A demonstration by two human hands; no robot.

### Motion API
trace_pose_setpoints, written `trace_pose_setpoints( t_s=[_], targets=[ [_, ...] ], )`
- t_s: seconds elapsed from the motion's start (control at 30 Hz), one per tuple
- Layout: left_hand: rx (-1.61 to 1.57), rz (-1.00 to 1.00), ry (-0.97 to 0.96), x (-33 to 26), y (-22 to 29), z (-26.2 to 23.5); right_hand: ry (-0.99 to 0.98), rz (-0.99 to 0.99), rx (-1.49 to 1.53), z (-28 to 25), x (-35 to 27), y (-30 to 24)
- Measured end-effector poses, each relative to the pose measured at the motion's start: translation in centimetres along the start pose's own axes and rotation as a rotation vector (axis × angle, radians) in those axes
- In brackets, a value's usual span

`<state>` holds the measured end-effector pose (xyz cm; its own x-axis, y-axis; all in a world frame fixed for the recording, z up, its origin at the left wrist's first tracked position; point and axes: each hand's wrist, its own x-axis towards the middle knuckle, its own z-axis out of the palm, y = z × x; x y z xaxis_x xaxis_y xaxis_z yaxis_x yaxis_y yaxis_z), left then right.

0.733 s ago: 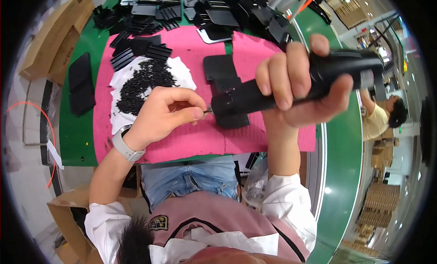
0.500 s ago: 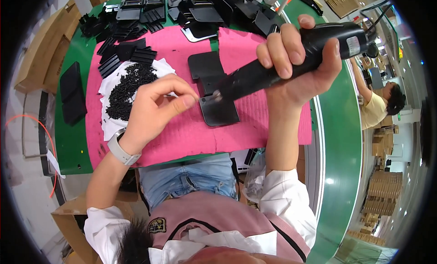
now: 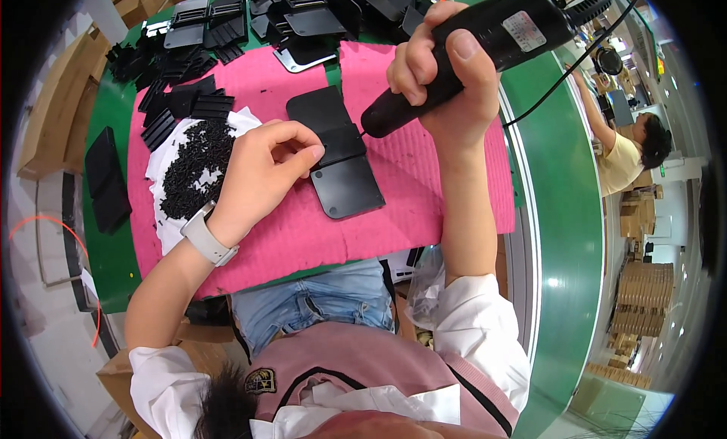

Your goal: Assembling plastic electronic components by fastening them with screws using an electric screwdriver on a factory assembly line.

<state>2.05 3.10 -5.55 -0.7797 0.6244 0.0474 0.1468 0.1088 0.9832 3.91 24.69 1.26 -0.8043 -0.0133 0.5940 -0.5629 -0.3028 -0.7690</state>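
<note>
My right hand [image 3: 454, 83] is wrapped round a black electric screwdriver [image 3: 485, 49], held at a slant. The thin bit at its lower left end is at the right edge of a black hinged-looking plastic piece [image 3: 348, 189] lying on the pink mat. At the left edge of that piece, my left hand [image 3: 261, 170] has thumb and forefinger pinched together; whatever is between them is hidden. Left of this hand, many small black screws [image 3: 193, 166] lie heaped on a white cloth [image 3: 159, 178].
The pink ribbed mat [image 3: 288, 246] covers part of a green table [image 3: 560, 212]. Black plastic parts [image 3: 310, 19] are piled along the far side. A dark flat piece [image 3: 107, 178] lies at the left. The driver's cord [image 3: 556, 83] hangs at the right, beyond which a person [image 3: 628, 147] sits.
The screwdriver has swung up and away, its tip going from over the middle of the black piece to its right edge. My left hand stays pinched beside the piece. The whole view has shifted slightly.
</note>
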Motion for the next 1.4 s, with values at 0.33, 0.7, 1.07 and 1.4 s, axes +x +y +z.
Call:
trace_pose_setpoints(
  t_s=[0.33, 0.7, 1.07, 1.4],
  targets=[
    [-0.060, -0.051, 0.034, 0.0, 0.0, 1.1, 0.074, 0.055, -0.052, 2.9, 0.5, 0.0],
    [-0.025, 0.005, 0.052, 0.1, -0.1, 1.5, 0.019, 0.067, -0.265, 2.5, 0.6, 0.0],
    [0.164, 0.230, 0.240, -1.0, -0.2, 1.3, 0.020, -0.055, 0.096, 2.4, -1.0, -0.9],
    [-0.017, 0.199, 0.040, -1.5, 0.5, -0.1, 0.062, -0.138, 0.423, 2.6, -1.6, -0.8]
  ],
)
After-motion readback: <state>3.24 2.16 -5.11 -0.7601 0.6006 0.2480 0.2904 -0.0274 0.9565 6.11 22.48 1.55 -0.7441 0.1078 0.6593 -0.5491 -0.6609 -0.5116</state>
